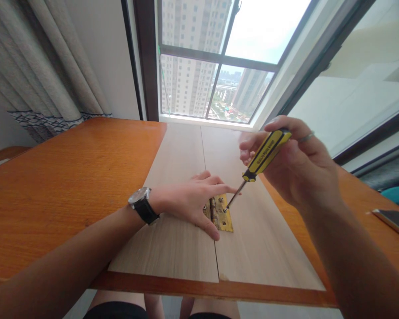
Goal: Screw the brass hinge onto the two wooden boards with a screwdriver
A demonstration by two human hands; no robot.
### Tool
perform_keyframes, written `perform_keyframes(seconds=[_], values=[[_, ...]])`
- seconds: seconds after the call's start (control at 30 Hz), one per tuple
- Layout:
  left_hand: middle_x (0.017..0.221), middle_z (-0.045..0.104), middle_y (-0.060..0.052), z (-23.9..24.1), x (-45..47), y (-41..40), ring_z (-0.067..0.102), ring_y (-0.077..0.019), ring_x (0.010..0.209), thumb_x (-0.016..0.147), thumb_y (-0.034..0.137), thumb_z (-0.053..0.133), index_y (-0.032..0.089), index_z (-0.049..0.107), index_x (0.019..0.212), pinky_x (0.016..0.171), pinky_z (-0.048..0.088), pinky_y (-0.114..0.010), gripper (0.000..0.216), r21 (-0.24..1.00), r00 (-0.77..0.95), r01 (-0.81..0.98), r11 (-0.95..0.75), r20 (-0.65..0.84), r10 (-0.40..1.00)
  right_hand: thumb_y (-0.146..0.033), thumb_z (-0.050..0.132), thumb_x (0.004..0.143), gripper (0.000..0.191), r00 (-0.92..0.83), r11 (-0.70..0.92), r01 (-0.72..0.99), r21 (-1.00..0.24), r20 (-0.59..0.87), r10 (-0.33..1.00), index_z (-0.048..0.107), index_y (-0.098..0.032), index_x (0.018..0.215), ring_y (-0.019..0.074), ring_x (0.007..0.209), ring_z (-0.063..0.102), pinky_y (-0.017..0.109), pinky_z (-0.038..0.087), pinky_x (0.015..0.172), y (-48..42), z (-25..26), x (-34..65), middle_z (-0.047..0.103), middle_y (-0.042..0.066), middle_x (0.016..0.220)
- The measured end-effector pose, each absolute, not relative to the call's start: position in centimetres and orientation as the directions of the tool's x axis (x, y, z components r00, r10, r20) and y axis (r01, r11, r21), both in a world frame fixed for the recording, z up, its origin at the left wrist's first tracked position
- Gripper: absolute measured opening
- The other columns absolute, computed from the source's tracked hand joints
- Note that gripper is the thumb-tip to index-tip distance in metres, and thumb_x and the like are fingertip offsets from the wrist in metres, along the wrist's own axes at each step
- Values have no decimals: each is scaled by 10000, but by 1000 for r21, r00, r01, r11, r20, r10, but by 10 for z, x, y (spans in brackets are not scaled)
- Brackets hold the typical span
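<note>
My right hand (302, 164) is closed round the yellow and black handle of a screwdriver (266, 155). The screwdriver slants down to the left, and its tip meets the right leaf of a worn brass hinge (224, 217), at a screw hole or screw; I cannot tell which. Spread over the hinge's left leaf lies my left hand (196, 199), fingers apart, with a black-strapped watch on the wrist. The hinge straddles the seam between two pale wood-grain boards, the left board (173, 248) and the right board (259, 248). Part of the left leaf is hidden under my hand.
Both boards lie on an orange-brown wooden table (69, 177), close to its front edge. A dark flat object (394, 221) rests at the far right. Behind the table stands a window (219, 57), with a grey curtain (49, 57) to the left.
</note>
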State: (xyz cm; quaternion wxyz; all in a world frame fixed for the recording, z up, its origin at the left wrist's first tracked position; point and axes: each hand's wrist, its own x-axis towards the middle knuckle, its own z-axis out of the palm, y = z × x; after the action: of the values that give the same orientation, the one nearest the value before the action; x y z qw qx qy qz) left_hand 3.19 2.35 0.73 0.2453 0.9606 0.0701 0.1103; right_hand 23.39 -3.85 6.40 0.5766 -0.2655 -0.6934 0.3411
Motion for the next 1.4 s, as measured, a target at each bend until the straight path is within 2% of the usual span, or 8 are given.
perform_keyframes(seconds=[0.43,0.7,0.87,0.97,1.07,1.17,1.3,1.4], values=[[1339,526,-81,6,32,23,425,-304,1266,727,540,840,288,409,1492,1136,344,-440,914,514,964,86,-854,174,202,-307,866,757,266,-53,688,71,-723,686,726,755,-336,997,202,705,741,343,651,619,-43,68,234,776,-7,822],[1345,519,-80,6,32,22,421,-301,1271,721,539,844,283,438,1473,1154,321,-457,892,488,963,103,-867,169,210,-218,804,822,214,66,689,235,-685,719,692,750,-295,1014,218,771,723,380,630,686,-45,68,223,734,10,792],[1351,520,-83,9,32,22,418,-308,1274,725,534,843,299,457,1466,1141,333,-464,869,490,966,105,-865,158,206,-317,643,961,166,-66,680,146,-719,679,732,734,-295,1099,204,845,729,391,620,787,-42,68,228,751,18,921],[1362,517,-84,9,32,22,415,-316,1282,726,536,839,296,451,1466,1146,327,-473,869,496,967,108,-862,150,207,-333,620,977,153,-128,668,81,-740,657,743,735,-303,1073,208,948,751,396,631,847,-43,71,232,774,14,1044],[1368,517,-78,7,32,22,410,-323,1288,721,542,837,306,446,1462,1157,313,-485,871,499,965,104,-860,159,209,-320,635,973,132,-216,627,-5,-779,613,760,724,-310,1069,209,916,784,382,664,775,-47,75,234,788,9,1124],[1365,516,-79,6,33,23,397,-326,1298,710,549,842,305,446,1462,1167,300,-485,885,493,962,102,-864,171,211,-330,685,941,126,-230,598,-35,-800,589,775,722,-297,1057,216,770,798,374,678,657,-50,77,232,822,10,964],[1360,516,-82,6,33,23,406,-314,1289,713,546,845,289,444,1468,1165,305,-468,893,484,962,106,-869,172,213,-296,793,851,155,-91,670,60,-740,664,742,754,-254,995,255,745,792,471,686,724,-53,77,224,812,18,836],[1361,519,-84,6,32,23,416,-310,1285,716,541,845,281,443,1467,1164,305,-467,890,479,962,99,-872,178,207,-231,821,820,168,36,695,198,-691,714,700,766,-281,971,267,698,777,509,675,717,-55,76,219,789,10,779]])
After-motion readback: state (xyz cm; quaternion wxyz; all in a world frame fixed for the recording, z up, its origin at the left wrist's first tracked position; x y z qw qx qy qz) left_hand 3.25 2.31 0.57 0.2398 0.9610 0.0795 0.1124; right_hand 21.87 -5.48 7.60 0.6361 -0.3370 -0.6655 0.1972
